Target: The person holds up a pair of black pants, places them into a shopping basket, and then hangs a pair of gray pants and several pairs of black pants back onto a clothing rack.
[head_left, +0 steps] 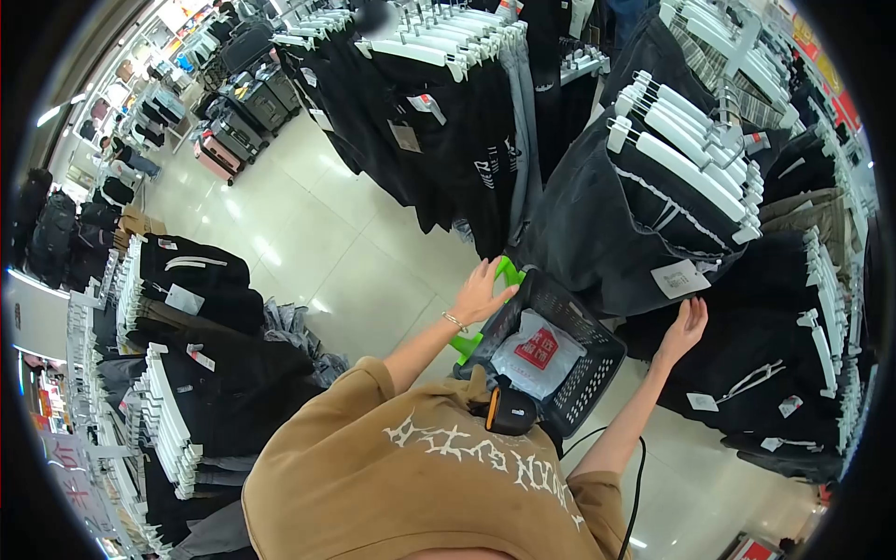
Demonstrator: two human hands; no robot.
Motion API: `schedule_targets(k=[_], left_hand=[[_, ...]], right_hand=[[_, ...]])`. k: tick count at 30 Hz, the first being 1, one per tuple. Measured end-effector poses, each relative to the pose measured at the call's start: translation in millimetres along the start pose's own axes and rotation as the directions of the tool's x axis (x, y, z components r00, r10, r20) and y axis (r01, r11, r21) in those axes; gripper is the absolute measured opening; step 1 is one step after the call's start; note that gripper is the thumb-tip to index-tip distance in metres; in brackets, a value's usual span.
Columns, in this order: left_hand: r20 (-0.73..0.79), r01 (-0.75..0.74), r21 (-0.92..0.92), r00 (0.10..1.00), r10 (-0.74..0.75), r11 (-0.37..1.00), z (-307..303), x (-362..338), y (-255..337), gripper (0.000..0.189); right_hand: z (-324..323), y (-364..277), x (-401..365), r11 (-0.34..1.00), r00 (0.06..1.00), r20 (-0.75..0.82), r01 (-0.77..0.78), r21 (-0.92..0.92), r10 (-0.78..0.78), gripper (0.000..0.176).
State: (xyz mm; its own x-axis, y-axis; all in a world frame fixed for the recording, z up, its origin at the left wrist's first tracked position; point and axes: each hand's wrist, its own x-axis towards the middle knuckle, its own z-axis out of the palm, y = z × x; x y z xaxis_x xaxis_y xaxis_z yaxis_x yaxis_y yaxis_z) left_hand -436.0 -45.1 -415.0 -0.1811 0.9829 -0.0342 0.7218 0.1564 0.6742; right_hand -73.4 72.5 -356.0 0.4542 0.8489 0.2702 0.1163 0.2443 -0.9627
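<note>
My left hand (483, 294) lies over the green handle (506, 277) of a black basket (597, 341), its fingers spread; whether it grips the handle is unclear. Inside the basket is a clear plastic package (560, 347) with a red label. My right hand (688, 327) is to the right of the basket, fingers apart and holding nothing. Just above it hangs a white tag (680, 279) on dark grey trousers (583, 219). These trousers hang from white clip hangers (686, 159).
Racks of black trousers (448, 131) stand ahead, and more black trousers (737, 327) hang at the right. Dark clothes (210, 373) fill a rack at the left. Suitcases (238, 131) stand on the tiled floor (322, 224) at the upper left. A person (135, 159) is far off there.
</note>
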Motion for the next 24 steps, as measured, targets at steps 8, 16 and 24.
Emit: schedule_targets(k=[8, 16, 24], left_hand=[[-0.109, -0.099, 0.090, 0.988, 0.109, 0.991, 12.6, -1.1, -8.5, 0.071], [-0.125, -0.071, 0.147, 0.988, 0.090, 0.987, 8.2, -4.9, -4.8, 0.065], [-0.113, -0.079, 0.108, 0.989, 0.092, 0.991, 6.3, -3.5, -4.8, 0.064]], right_hand=[[-17.0, 11.8, -14.7, 0.996, 0.998, -0.029, -0.059, -0.067, 0.057, 0.042], [-34.7, 27.1, -17.8, 0.994, 0.997, -0.058, -0.053, -0.099, 0.048, 0.044], [-40.0, 28.8, -24.2, 0.990, 0.994, -0.075, -0.082, -0.114, 0.074, 0.043]])
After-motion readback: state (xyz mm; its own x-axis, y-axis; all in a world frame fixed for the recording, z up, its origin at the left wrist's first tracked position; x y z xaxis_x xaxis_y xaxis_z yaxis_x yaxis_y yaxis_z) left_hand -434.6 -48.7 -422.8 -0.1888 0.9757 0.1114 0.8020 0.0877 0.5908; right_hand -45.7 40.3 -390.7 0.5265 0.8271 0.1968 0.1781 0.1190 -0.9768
